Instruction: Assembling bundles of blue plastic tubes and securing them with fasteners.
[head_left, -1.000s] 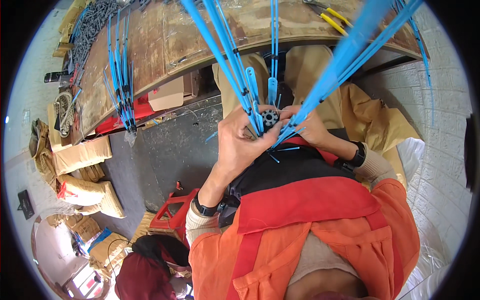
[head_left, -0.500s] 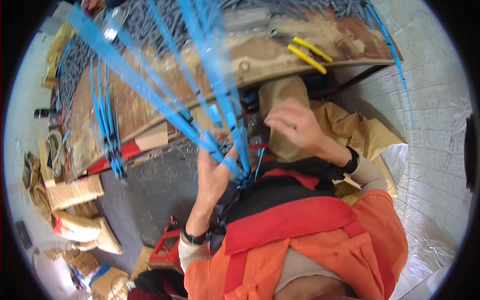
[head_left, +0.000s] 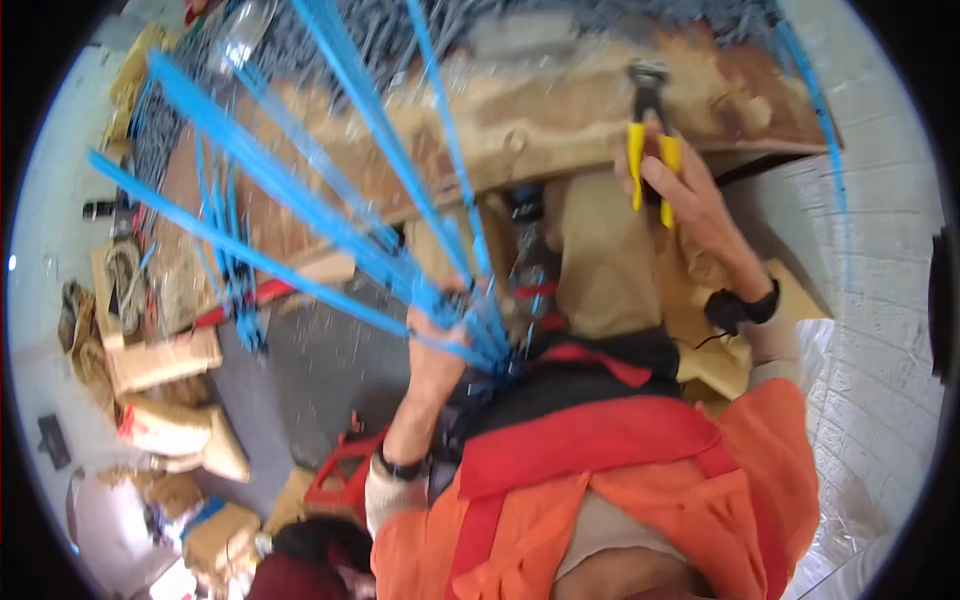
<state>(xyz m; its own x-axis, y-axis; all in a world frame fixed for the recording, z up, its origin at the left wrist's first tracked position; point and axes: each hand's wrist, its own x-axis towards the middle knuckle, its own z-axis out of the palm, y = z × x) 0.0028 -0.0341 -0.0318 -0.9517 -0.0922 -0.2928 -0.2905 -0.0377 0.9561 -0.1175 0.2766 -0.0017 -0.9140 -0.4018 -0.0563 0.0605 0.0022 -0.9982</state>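
Observation:
My left hand [head_left: 437, 360] is closed round the gathered lower ends of several long blue plastic strips [head_left: 275, 190], held in front of my black and red apron. The strips fan up and outward over the bench edge, blurred in places. Dark bits show along some of them near my fingers. What else lies inside that fist is hidden. Over the bench's front edge, my right hand [head_left: 695, 200] grips a pair of end-cutting pliers [head_left: 648, 100] with yellow handles, the dark metal head pointing away from me.
Grey plastic pieces [head_left: 560, 20] lie heaped along the far side of the wooden bench [head_left: 560, 115]. Another bundle of blue strips [head_left: 232, 260] hangs over its left edge. Sacks [head_left: 180, 430] and a red frame [head_left: 345, 470] stand at lower left. A white brick wall [head_left: 890, 200] rises at right.
My right hand has moved up and right to the bench and taken hold of the pliers, which lay there before. The strips in my left hand have spread farther left.

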